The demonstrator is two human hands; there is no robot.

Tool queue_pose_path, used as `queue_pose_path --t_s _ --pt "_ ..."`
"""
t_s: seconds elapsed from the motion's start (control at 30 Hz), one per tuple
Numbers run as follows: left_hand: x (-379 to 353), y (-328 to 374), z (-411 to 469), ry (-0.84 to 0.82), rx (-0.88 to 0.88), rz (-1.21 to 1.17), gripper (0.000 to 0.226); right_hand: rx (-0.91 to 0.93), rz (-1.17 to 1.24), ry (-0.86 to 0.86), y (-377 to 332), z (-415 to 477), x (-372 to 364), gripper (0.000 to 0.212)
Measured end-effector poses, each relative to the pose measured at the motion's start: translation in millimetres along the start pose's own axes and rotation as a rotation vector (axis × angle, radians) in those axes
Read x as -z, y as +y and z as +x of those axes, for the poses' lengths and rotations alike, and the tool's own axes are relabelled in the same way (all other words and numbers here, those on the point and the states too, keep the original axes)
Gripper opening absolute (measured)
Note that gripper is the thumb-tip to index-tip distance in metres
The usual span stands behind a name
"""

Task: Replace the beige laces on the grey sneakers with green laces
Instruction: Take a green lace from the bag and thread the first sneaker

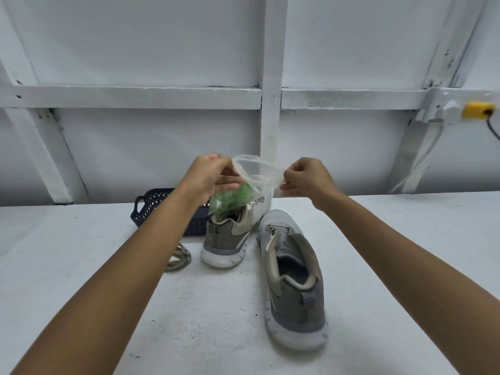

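Both hands hold a clear plastic bag (257, 173) up above the table, with bundled green laces (230, 200) inside its lower part. My left hand (211, 177) pinches the bag's left rim and my right hand (305, 180) pinches the right rim, so the mouth is stretched wide. Two grey sneakers stand below with heels toward me, neither with laces in it: the far one (230, 236) is partly behind the bag, and the near one (292, 280) lies to the right. Coiled beige laces (178, 257) lie on the table left of the far sneaker.
A dark blue perforated basket (154, 209) stands at the back left, partly hidden by my left forearm. The white table (81, 266) ends at a white framed wall. A yellow socket with a cable (477, 110) hangs on the wall at far right.
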State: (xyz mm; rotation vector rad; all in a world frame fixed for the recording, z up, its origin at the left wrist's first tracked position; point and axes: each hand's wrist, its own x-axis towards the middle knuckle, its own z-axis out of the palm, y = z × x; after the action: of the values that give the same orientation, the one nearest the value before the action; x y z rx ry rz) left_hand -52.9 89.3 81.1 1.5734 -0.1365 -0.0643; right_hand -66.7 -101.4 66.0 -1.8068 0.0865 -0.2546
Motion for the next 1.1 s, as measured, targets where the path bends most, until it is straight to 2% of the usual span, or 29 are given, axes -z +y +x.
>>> queue_pose_path --t_s 0.07,0.17,0.23,0.3,0.37,0.4,0.47,0.57,0.63,0.7,0.83,0.93,0.97,1.03,1.1 --pt "2.0 2.2 -1.0 -0.022 -0.08 0.141 0.018 0.125 -0.151 0.014 8.0 -2.1 6.1 0.017" --pt "-7.1 3.6 -4.6 -0.083 -0.18 0.293 0.019 0.311 -0.406 -0.014 9.8 -7.4 5.8 0.028" --pt "-16.4 0.6 -5.0 -0.125 -0.227 0.362 0.018 0.277 -0.462 -0.099 9.8 -7.0 2.1 0.036" --pt "-23.8 -4.2 -6.6 -0.201 -0.227 0.375 0.016 0.198 -0.47 -0.204 12.6 -6.2 -3.3 0.033" --pt "-26.8 -10.2 -7.3 -0.287 -0.216 0.381 0.016 0.128 -0.404 -0.277 15.6 -7.7 -7.2 0.026" --pt "-26.5 -13.5 -6.8 -0.293 -0.219 0.374 0.016 0.086 -0.321 -0.297 16.8 -9.0 -7.0 0.03" --pt "-19.8 -22.8 -1.3 -0.143 -0.254 0.388 0.017 0.02 -0.146 -0.32 21.6 -9.5 -1.0 0.048" --pt "3.2 -49.7 19.9 0.281 -0.228 0.62 0.029 0.017 -0.039 -0.353 33.3 -5.2 13.2 0.06" --pt "15.5 -68.8 31.6 0.324 -0.064 0.828 0.042 0.012 0.008 -0.363 41.6 -2.2 19.6 0.064" --pt "16.1 -81.8 36.0 0.213 0.051 0.899 0.044 -0.019 0.066 -0.361 48.7 0.3 24.5 0.066" --pt "8.8 -84.0 33.3 0.13 0.018 0.743 0.036 -0.023 0.135 -0.369 57.0 4.4 27.7 0.058" --pt "7.0 -76.3 29.1 0.118 -0.081 0.554 0.022 -0.009 0.054 -0.353 58.1 3.9 30.0 0.022" --pt "6.6 -73.7 27.3 0.099 -0.104 0.475 0.017 -0.02 0.011 -0.361 58.2 3.8 30.8 0.019" --pt "6.3 -72.0 25.2 0.046 -0.134 0.321 0.013 -0.052 -0.057 -0.377 56.7 4.6 31.9 0.028" --pt "5.4 -73.2 23.7 -0.001 -0.154 0.236 0.011 -0.07 -0.114 -0.378 53.3 4.8 29.9 0.023"
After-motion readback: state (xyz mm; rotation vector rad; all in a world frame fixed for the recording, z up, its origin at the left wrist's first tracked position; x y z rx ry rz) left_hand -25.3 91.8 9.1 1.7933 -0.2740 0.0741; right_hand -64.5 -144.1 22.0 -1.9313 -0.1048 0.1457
